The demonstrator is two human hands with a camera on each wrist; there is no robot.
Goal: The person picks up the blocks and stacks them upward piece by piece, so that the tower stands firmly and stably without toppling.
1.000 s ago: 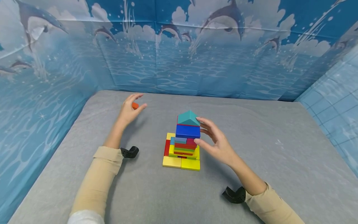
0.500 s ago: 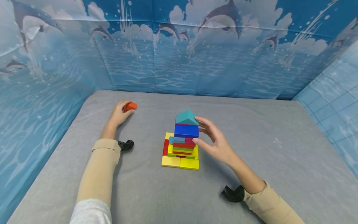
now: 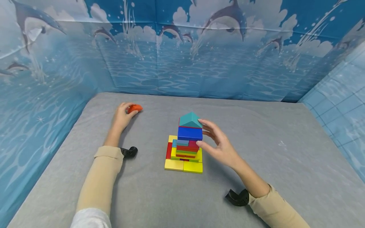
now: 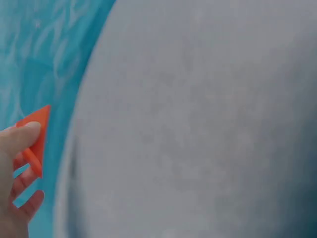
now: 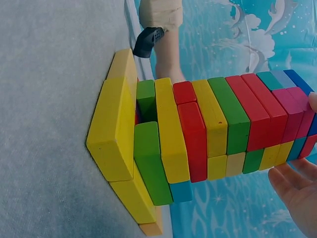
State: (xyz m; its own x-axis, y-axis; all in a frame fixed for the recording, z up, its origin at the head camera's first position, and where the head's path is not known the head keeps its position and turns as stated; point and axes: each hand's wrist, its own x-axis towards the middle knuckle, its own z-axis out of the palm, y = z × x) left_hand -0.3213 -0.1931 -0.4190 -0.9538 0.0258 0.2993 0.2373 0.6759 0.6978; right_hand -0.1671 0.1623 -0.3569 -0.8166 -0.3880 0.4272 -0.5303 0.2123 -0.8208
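Observation:
My left hand (image 3: 121,118) pinches an orange triangular block (image 3: 136,108) at the left, apart from the tower; in the left wrist view the thumb lies on the face of the orange block (image 4: 43,124). A tower of coloured blocks (image 3: 190,133) stands in the middle, topped by a teal triangular block (image 3: 189,120). My right hand (image 3: 218,144) is at the tower's right side, fingers loosely bent. Its fingertips touch or nearly touch the upper blocks. The right wrist view shows the layers sideways, with several fingers of the right hand (image 5: 297,191) beside the upper part.
Flat yellow blocks (image 3: 193,167) form the tower's wide base on a grey cloth surface (image 3: 148,196). Black wrist mounts (image 3: 129,152) stick out from both wrists. A blue dolphin-print curtain (image 3: 171,69) hangs behind and along the left.
My left hand moved left and slightly down with the orange block, which has since turned in the fingers. My right hand stays by the tower, and the tower keeps its shape.

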